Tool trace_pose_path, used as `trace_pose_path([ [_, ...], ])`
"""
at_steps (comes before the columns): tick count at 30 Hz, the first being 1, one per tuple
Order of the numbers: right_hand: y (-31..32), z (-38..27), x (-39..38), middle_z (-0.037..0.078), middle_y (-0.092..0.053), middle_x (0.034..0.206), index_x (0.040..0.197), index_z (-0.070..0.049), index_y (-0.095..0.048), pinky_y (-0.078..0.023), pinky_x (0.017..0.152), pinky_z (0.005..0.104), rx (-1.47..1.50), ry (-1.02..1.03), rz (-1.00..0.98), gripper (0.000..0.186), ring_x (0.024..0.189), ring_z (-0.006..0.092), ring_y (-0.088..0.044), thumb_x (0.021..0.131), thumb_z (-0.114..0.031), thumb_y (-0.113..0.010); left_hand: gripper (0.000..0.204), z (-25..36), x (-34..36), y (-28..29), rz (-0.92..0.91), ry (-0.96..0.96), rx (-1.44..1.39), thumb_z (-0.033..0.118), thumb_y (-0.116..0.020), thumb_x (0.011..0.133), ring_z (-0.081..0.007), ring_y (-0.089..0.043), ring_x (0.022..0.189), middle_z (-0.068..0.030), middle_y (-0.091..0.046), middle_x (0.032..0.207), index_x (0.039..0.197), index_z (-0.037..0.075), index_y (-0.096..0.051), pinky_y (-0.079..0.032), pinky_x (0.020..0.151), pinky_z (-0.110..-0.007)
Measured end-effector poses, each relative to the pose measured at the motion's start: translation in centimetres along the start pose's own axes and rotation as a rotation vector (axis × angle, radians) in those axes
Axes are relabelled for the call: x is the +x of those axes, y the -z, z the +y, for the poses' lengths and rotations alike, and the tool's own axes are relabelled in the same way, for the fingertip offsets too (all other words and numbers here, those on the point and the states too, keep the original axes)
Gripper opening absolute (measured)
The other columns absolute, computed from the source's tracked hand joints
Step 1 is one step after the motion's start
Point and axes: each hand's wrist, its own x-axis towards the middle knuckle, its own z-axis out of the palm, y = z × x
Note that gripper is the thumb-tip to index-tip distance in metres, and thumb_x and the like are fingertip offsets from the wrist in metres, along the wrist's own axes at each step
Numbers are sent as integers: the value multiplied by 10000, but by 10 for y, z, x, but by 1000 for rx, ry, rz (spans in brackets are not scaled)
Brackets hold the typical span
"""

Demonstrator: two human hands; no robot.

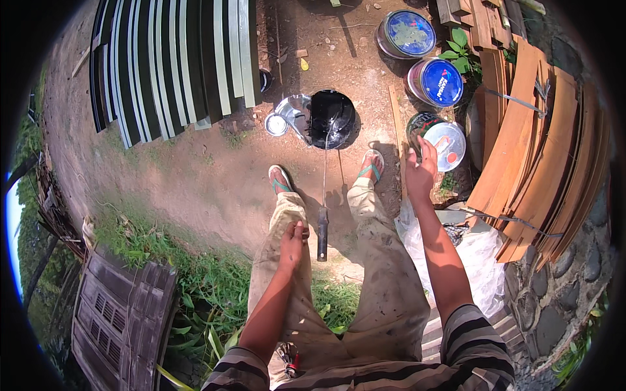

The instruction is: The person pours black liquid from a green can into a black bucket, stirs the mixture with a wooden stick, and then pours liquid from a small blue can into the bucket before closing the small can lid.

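best to judge the reach of the right hand (422, 171) first: extended to the edge of the pale-lidded paint can (450, 144), fingers parted, apparently around nothing, with contact against the rim impossible to tell from a close miss. look for that can on the ground (215, 202), to the right of the right flip-flop (371, 169), just past a long wooden strip (396, 124) and on the near side of two blue-lidded pails (442, 83). for a sound hold, spread the fingers around the body rather than pinching the lid alone, thumb opposite, and test the lid for looseness before taking any weight. note the left hand (293, 244) over the left trouser leg (266, 280), loosely curled, nothing visible in the grasp, just beside the black-handled, long-shafted tool (323, 234). treat that tool with care: unheld, between the legs, far end inside the black bucket (351, 117), and probably easy to knock with a knee. better to steady the handle with the left hand while leaning right. also mind the silvery container (291, 114) close beside the bucket, and plant both feet firmly, clear of the strip, to avoid tipping anything over.
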Motion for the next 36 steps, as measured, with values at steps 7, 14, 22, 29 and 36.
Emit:
trace_pose_path([
  [7, -121, -194, -73, 140, -658, 841, 1094, -46, -531, -476, 733, 474, 262, 128, -883, 211, 862, 372, -655, 918, -102, -632, 378, -1, 84, 51, 5, -92, -97, 324, -507, 1045, -161, -640, 899, -84, -672, 1056, 1312, 59, -534, -513, 738, -307],
  [14, -357, -247, -33, 200, -494, 1329, 1522, -65, -217, -468, 971, 400, 312, -63, -556, 1053, 1127, 283, -556, 706, -193, -871, 367, -4, 186, 126, 35, -251, -249, 219, -513, 1034, -170, -641, 924, -97, -673, 1043, 1351, 35, -506, -521, 770, -320],
  [22, -508, -278, 27, 313, -330, 1498, 1442, 126, -253, -330, 1145, 439, 343, -182, -41, 1274, 1335, 417, -426, 591, -570, -897, 394, -9, 207, 179, -8, -167, -285, 182, -532, 1013, -161, -631, 934, -70, -664, 1075, 1381, 49, -482, -515, 794, -311],
  [29, -553, -269, 52, 254, -342, 1439, 1483, 80, -149, -228, 1193, 472, 549, -141, 235, 1287, 1369, 368, -351, 604, -404, -954, 365, 12, 210, 203, 15, -150, -297, 175, -572, 1002, -170, -628, 863, -101, -686, 1012, 1345, 59, -522, -516, 762, -318],
  [36, -551, -270, 71, 214, -583, 1237, 1309, 70, -467, -336, 1104, 442, 428, 106, 418, 950, 1193, 334, -537, 607, -348, -951, 368, 15, 216, 215, 37, -195, -247, 155, -558, 1010, -161, -640, 900, -98, -693, 1050, 1358, 50, -509, -523, 732, -299],
])
